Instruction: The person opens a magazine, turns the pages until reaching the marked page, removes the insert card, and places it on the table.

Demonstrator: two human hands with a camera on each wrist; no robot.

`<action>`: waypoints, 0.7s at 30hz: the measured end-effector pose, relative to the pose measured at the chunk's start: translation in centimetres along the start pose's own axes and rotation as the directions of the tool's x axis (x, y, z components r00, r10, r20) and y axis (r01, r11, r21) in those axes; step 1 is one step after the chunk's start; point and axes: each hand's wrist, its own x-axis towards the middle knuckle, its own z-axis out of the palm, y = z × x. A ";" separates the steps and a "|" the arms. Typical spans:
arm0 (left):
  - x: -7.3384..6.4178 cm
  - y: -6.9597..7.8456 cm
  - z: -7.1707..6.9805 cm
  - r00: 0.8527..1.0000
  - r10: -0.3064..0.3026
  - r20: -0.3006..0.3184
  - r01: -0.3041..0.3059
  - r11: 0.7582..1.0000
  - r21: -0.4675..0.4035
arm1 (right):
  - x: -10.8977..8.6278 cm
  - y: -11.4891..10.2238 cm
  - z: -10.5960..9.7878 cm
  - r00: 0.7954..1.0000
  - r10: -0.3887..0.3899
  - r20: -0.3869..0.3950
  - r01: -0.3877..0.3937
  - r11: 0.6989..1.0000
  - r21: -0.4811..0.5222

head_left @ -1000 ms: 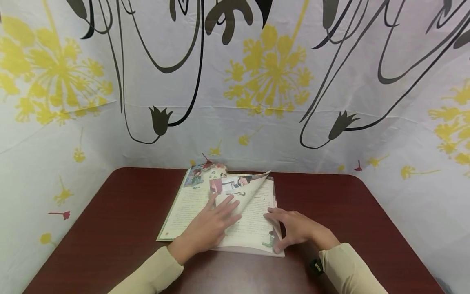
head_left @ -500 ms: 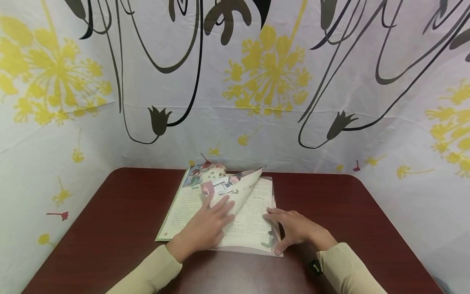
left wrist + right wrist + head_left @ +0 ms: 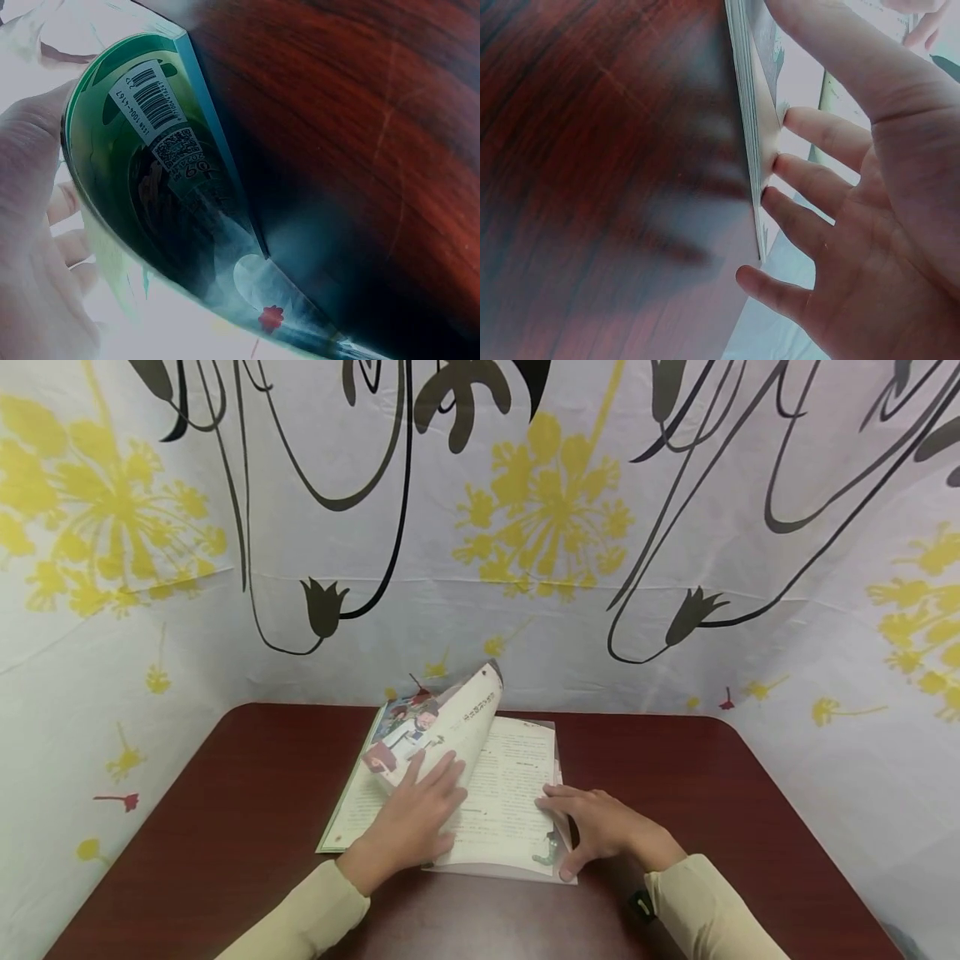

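Observation:
An illustrated magazine [image 3: 502,827] lies spread on the table. One page [image 3: 461,714] stands lifted and curled over to the left, its top corner rising above the far table edge. My left hand [image 3: 408,822] lies against this page with fingers extended. On the right side, my right hand [image 3: 607,828] touches the magazine's edge, thumb at the lower corner and fingertips higher up. The right wrist view shows those fingers [image 3: 814,176] spread and fairly straight against the page stack. A green cover with a barcode [image 3: 154,101] curves up beside my left hand in the left wrist view.
The dark red wooden table [image 3: 240,802] spreads around the magazine. Patterned white fabric [image 3: 555,643] hangs right behind the table's far edge and along both sides. A dark band [image 3: 642,906] sits at the right wrist.
The lifted page has swung left and its corner has risen, showing more of its underside. My left hand has shifted slightly left with it. The right hand stays in place.

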 end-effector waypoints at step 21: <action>-0.7 0.2 0.1 0.975 -0.182 0.131 0.196 0.974 -0.111 | 0.1 0.0 0.0 1.000 -0.002 -0.008 0.002 1.000 -0.024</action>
